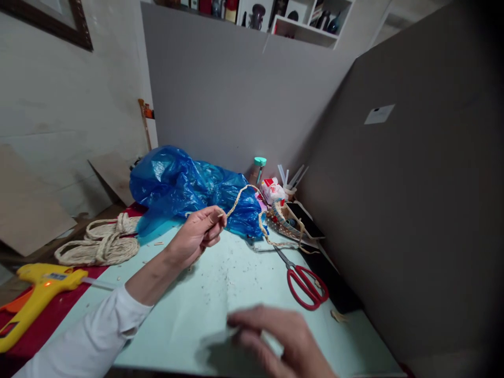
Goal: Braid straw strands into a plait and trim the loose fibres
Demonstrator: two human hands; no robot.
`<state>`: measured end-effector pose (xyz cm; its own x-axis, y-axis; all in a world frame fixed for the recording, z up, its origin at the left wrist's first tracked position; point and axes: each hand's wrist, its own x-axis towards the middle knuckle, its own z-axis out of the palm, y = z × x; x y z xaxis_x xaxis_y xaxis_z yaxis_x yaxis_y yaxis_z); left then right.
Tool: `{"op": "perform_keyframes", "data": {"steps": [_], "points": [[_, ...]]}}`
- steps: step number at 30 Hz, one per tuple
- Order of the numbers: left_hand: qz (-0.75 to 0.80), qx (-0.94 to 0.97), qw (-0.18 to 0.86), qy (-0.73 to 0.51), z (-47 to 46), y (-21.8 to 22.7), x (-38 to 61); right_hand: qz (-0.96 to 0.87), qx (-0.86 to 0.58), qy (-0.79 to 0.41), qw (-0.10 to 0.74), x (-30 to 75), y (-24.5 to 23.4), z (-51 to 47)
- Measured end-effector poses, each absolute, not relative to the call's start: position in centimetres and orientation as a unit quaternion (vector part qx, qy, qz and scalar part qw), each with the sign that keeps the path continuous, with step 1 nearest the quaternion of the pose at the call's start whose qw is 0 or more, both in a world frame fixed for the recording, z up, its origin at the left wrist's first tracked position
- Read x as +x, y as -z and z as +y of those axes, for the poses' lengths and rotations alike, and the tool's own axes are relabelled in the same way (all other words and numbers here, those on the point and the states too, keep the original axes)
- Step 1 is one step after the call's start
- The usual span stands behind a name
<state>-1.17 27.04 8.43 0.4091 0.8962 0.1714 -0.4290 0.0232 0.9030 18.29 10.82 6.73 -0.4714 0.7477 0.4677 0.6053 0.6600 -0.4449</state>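
Note:
My left hand [202, 233] is closed, with the end of a thin braided straw-coloured cord [235, 203] pinched between thumb and fingers. From there the cord arches up to the right and loops down beside the blue bag and toward the scissors' tips. My right hand [281, 338] is low over the near part of the table, fingers bent and smeared by motion. A pale blurred streak shows by its fingertips; I cannot make out whether it is something held. Red-handled scissors [305, 283] lie to the right, beyond my right hand.
A crumpled blue plastic bag [189, 178] fills the back. Coiled rope bundles [100, 244] and a yellow glue gun [47, 283] lie left. At the back right are a green-lidded jar [259, 167], white sticks in a cup [290, 189] and a dark phone-like slab [305, 220]. Grey panels border the table.

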Motion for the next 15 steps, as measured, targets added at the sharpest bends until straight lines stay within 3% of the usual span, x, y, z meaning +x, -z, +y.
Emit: {"op": "perform_keyframes", "data": {"steps": [3,9,15], "points": [[0.246,0.51,0.675,-0.473,26.6,-8.4,-0.1,-0.736,-0.452,-0.231,0.448,18.1,-10.0,15.9],[0.292,0.531,0.671,-0.427,26.4,-7.5,0.8,-0.77,-0.426,-0.241,0.409,17.8,-9.0,22.6],[0.328,0.527,0.676,-0.396,26.4,-6.8,0.8,-0.714,-0.407,-0.313,0.475,18.4,-6.7,23.7]]}}
